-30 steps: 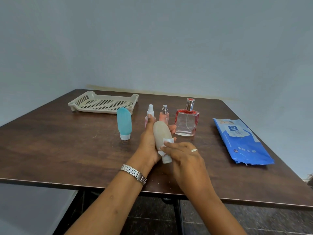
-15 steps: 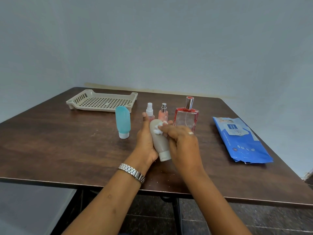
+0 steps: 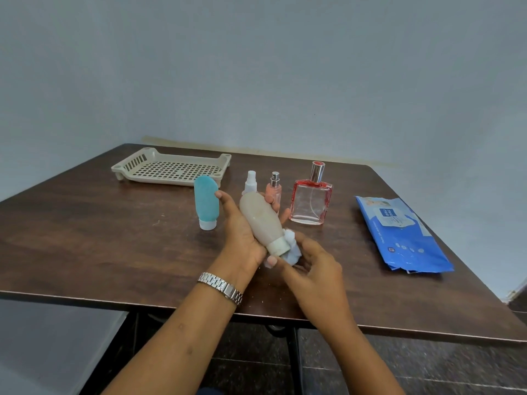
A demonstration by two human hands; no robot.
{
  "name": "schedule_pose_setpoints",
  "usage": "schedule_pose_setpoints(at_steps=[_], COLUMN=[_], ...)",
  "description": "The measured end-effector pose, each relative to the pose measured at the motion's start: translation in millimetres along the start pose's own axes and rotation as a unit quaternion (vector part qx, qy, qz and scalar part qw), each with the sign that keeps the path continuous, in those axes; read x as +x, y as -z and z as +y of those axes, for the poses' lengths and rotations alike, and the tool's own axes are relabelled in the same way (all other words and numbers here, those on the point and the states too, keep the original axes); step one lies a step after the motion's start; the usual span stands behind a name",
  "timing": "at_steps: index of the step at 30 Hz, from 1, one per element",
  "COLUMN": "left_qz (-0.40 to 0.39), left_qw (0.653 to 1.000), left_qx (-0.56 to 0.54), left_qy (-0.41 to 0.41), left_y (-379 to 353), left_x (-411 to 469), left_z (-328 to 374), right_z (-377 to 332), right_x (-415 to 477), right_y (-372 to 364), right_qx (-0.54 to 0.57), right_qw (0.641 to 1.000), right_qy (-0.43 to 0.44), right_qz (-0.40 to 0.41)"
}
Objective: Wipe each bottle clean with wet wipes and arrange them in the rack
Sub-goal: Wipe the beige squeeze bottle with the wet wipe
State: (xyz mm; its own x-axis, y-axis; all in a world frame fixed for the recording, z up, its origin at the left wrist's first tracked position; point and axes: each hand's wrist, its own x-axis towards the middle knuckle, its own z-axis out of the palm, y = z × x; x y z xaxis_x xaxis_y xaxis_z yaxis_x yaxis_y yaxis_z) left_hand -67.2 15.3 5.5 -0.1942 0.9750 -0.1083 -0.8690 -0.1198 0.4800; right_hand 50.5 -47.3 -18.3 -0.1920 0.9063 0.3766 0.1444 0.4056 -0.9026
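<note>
My left hand grips a beige squeeze bottle, tilted with its white cap toward me. My right hand pinches a crumpled white wet wipe against the cap end of that bottle. A blue squeeze bottle stands cap-down to the left. Behind my hands stand a small white spray bottle, a small pink spray bottle and a square glass perfume bottle with red edges. The beige perforated rack lies at the back left, with nothing in it.
A blue pack of wet wipes lies at the right of the dark wooden table. The table's front edge runs just under my forearms. A grey wall stands behind the table.
My right hand has slid the wipe down the beige bottle from its upper body to the cap end. The bottle is now tilted more, and the camera view has shifted slightly.
</note>
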Motion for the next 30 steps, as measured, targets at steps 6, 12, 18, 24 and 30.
schedule_pose_setpoints(at_steps=[6,12,18,24,30], left_qz=[0.025,0.042,0.133,0.093,-0.019], left_qw=[0.994,0.968,0.984,0.986,0.955], left_qx=[0.027,0.080,0.010,0.011,0.108], left_qy=[-0.107,-0.233,-0.114,-0.138,-0.275], left_y=[-6,-12,-8,-13,-14], left_x=[-15,-33,-35,-42,-47], left_z=[-4,-18,-17,-13,-6], right_z=[-6,-8,4,1,-18], right_x=[7,11,3,-1,-1], right_y=[0,-1,0,1,-3], right_qx=[0.273,0.242,-0.201,-0.160,0.292], right_qw=[0.951,0.963,0.938,0.961,0.948], right_qy=[-0.138,-0.082,0.248,0.194,-0.127], right_qz=[-0.045,0.083,0.136,0.114,0.003])
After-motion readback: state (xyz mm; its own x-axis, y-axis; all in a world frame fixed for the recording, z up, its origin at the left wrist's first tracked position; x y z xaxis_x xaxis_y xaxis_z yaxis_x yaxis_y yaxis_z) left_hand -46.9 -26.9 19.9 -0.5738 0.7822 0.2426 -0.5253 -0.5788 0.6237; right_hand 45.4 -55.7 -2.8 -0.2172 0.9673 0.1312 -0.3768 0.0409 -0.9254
